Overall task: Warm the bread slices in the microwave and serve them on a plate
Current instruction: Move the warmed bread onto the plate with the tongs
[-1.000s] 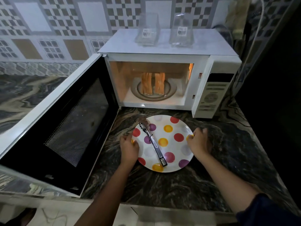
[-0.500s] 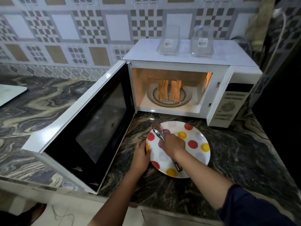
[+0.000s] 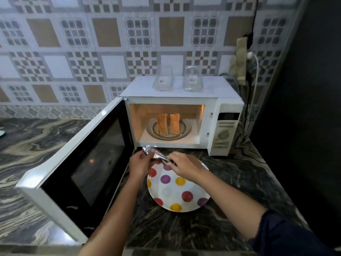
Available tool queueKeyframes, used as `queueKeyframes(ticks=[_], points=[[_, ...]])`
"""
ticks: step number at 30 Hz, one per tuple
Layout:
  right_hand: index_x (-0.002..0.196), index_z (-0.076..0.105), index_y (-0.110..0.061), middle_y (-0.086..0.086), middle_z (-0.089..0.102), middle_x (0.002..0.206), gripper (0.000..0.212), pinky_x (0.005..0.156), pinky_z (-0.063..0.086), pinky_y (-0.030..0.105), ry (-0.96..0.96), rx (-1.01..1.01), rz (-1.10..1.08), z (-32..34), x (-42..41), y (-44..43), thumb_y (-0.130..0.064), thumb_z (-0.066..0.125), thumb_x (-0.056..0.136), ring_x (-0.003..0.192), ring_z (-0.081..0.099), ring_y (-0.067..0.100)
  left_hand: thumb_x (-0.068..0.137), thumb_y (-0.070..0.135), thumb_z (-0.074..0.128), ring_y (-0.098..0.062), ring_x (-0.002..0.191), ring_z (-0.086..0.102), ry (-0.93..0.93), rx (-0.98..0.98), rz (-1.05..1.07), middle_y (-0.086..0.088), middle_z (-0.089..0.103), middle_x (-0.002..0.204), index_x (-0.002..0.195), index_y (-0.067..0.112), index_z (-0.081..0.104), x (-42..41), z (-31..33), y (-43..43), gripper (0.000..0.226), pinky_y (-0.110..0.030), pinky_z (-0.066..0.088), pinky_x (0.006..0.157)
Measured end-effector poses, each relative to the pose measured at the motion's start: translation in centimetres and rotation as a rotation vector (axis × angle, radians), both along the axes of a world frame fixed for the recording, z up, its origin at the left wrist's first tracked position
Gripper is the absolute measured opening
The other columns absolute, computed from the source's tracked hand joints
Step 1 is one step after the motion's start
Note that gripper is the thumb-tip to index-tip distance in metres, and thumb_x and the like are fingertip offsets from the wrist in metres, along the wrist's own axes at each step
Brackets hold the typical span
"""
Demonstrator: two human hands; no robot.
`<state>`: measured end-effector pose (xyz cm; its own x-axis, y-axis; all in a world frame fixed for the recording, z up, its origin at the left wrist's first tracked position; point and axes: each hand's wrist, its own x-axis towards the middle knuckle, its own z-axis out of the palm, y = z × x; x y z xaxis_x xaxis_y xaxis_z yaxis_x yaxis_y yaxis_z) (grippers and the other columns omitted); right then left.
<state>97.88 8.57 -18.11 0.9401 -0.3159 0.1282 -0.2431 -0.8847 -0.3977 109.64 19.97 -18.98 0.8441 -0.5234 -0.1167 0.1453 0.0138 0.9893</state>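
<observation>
Head view of a kitchen counter corner. Bread slices (image 3: 168, 123) stand on edge in two close groups on the round turntable (image 3: 186, 130) inside the lit cavity of a white microwave (image 3: 210, 124); none lies on the plate. The microwave door (image 3: 83, 163) is swung fully open to the left, its dark window facing the camera. Directly in front of the cavity, a white plate (image 3: 173, 199) with red, yellow and purple dots rests flat on the dark marbled countertop (image 3: 239, 182). Above the plate's far edge both hands meet on a pair of metal tongs (image 3: 156, 156), held clear of the plate with the tip pointing left toward the door. The right hand (image 3: 184, 165) is curled round the handle end, and the left hand (image 3: 139, 164) pinches the tongs nearer the tip; motion blur hides whether the arms of the tongs are spread or pressed together. The right forearm ends in a dark blue sleeve (image 3: 287, 235). The control panel (image 3: 224, 133) fills the right side of the microwave front. Two clear glass containers (image 3: 162, 80) with barcode labels stand side by side on the microwave top. Behind is a wall of patterned grey, white and tan tiles (image 3: 103, 32), and a white cable (image 3: 255, 71) hangs from a plug at the right.
</observation>
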Motion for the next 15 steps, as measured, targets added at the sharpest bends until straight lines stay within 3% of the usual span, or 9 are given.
queueKeyframes(ticks=[3, 4, 9, 12, 15], points=[[0.096, 0.055, -0.021, -0.002, 0.057, 0.1, 0.021, 0.076, 0.049, 0.04, 0.008, -0.065, -0.04, 0.4, -2.0, -1.3, -0.041, 0.049, 0.091, 0.091, 0.058, 0.021, 0.084, 0.015, 0.067, -0.029, 0.063, 0.065, -0.019, -0.028, -0.036, -0.023, 0.068, 0.077, 0.082, -0.001, 0.065, -1.2, 1.5, -0.6, 0.016, -0.025, 0.054, 0.051], [0.095, 0.055, -0.022, -0.003, 0.057, 0.1, 0.021, 0.075, 0.049, 0.039, 0.02, -0.07, -0.042, 0.5, -2.7, -1.6, -0.042, 0.05, 0.09, 0.091, 0.058, 0.02, 0.086, 0.016, 0.066, -0.026, 0.06, 0.064, -0.013, -0.041, -0.038, -0.021, 0.067, 0.077, 0.088, -0.004, 0.064, -1.4, 1.9, -0.7, 0.02, -0.023, 0.052, 0.049], [0.091, 0.054, -0.019, -0.005, 0.052, 0.094, 0.03, 0.073, 0.045, 0.037, 0.142, -0.037, -0.131, 0.7, -7.0, -4.3, -0.05, 0.05, 0.088, 0.085, 0.053, 0.017, 0.088, 0.017, 0.063, -0.036, 0.083, 0.062, 0.09, -0.117, -0.021, -0.029, 0.067, 0.096, 0.106, -0.009, 0.06, -1.2, 3.1, -1.2, 0.031, -0.035, 0.055, 0.069], [0.074, 0.049, -0.029, -0.01, 0.047, 0.082, 0.026, 0.073, 0.045, 0.036, 0.208, 0.068, -0.113, 0.9, -8.4, -5.7, -0.051, 0.053, 0.087, 0.082, 0.052, 0.017, 0.088, 0.014, 0.063, -0.04, 0.093, 0.066, 0.092, -0.146, -0.023, -0.028, 0.067, 0.1, 0.105, -0.007, 0.062, -1.8, 3.6, -1.4, 0.028, -0.046, 0.054, 0.088], [0.082, 0.054, -0.021, -0.004, 0.05, 0.084, 0.028, 0.07, 0.04, 0.031, 0.186, 0.17, -0.088, 1.3, -8.3, -5.4, -0.049, 0.051, 0.09, 0.081, 0.052, 0.017, 0.087, 0.014, 0.064, -0.03, 0.084, 0.07, 0.098, -0.154, -0.047, -0.02, 0.07, 0.095, 0.103, -0.001, 0.064, -2.6, 3.8, -1.8, 0.022, -0.036, 0.058, 0.082]])
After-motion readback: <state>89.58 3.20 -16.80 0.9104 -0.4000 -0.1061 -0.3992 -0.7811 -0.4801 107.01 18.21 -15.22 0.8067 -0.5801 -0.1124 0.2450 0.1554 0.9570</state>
